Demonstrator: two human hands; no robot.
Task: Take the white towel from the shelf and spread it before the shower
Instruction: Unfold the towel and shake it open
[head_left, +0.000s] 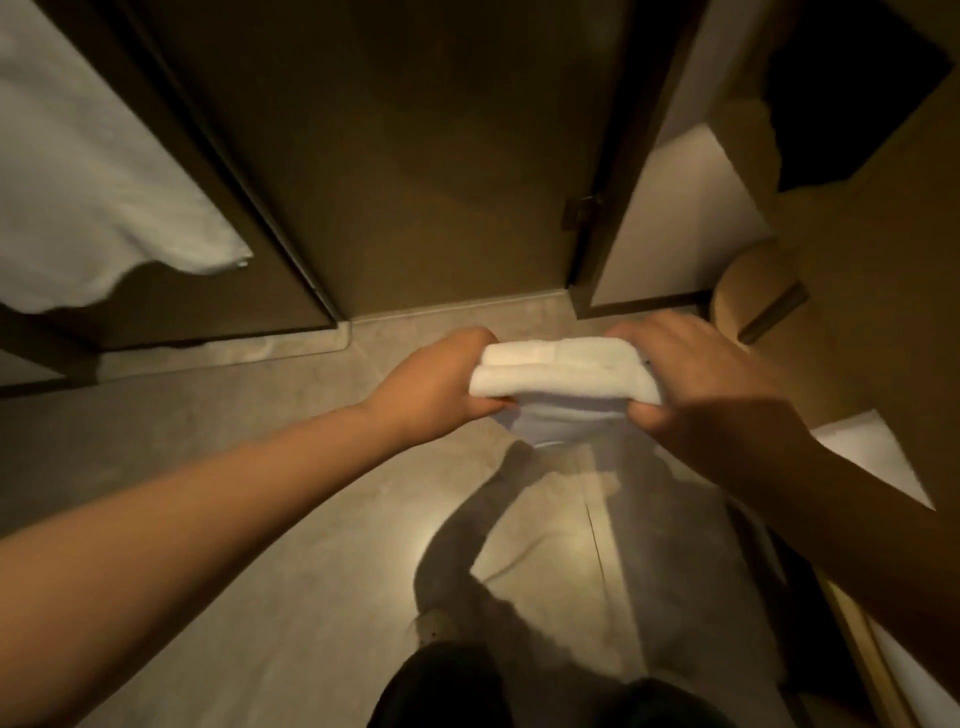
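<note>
The folded white towel (561, 371) is held in the air in front of the dark door (441, 156), below its bottom edge in the head view and above the grey floor (260, 467). It is a thick stack of several layers, with a looser fold sagging underneath.

The left hand (441, 384) grips the towel's left end, fingers curled round it and the thumb tucked beneath. The right hand (696, 384) grips the right end, fingers wrapped over the top and the thumb pressed against the underside. Both forearms are bare and reach forward toward the door.

To the left of the door a white cloth (93, 171) hangs down (a second towel or a robe; the blur hides which), its wavy lower edge well above the floor. On the door's right edge sits a dark hinge (579, 210). Further right of the door stands a wooden shelf unit (883, 260), and low on that side lies a patch of white fabric (872, 452). Between the door frame and the shelf unit there is a round beige object (748, 296), too blurred to name.

The shadow (519, 519) of the arms and towel falls on the floor in front of the door, and the person's dark trousers (441, 686) show at the bottom edge.
</note>
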